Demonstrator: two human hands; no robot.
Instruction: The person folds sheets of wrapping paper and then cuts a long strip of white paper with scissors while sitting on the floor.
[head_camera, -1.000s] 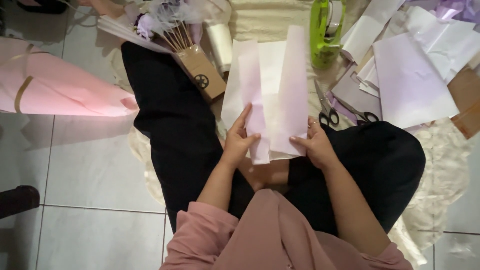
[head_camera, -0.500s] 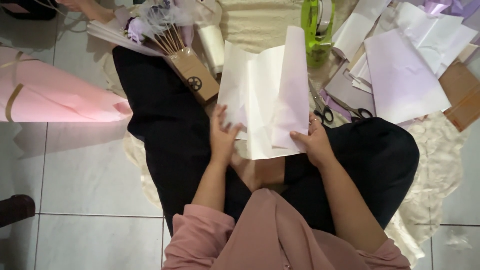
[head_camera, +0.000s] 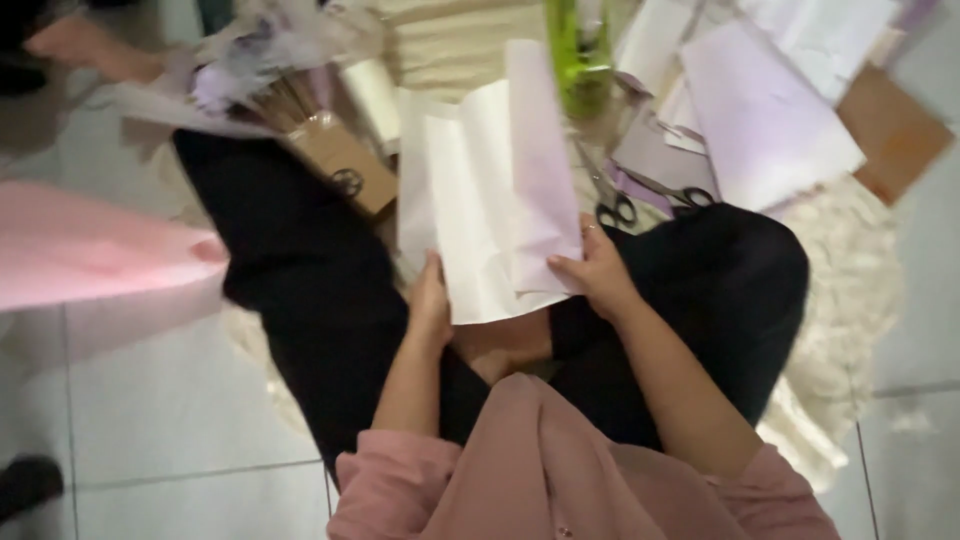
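Note:
I sit cross-legged on the floor in black trousers and a pink top. Both hands hold a folded sheet of pale cream paper (head_camera: 480, 190) upright over my lap. My left hand (head_camera: 430, 305) grips its lower left edge. My right hand (head_camera: 595, 270) pinches the lower right edge, where a pale lilac fold (head_camera: 545, 170) overlaps the sheet. The picture is motion-blurred.
Black-handled scissors (head_camera: 612, 200) lie just right of the paper. Lilac and white sheets (head_camera: 760, 110), a brown card (head_camera: 890, 130), a green bottle (head_camera: 578, 50), a brown box of sticks (head_camera: 335, 160) and a pink paper roll (head_camera: 90, 260) surround me. A cream rug (head_camera: 840, 290) lies beneath.
The paper has opened wider, and my left hand has slid down to its lower left edge. The view has shifted slightly and blurred.

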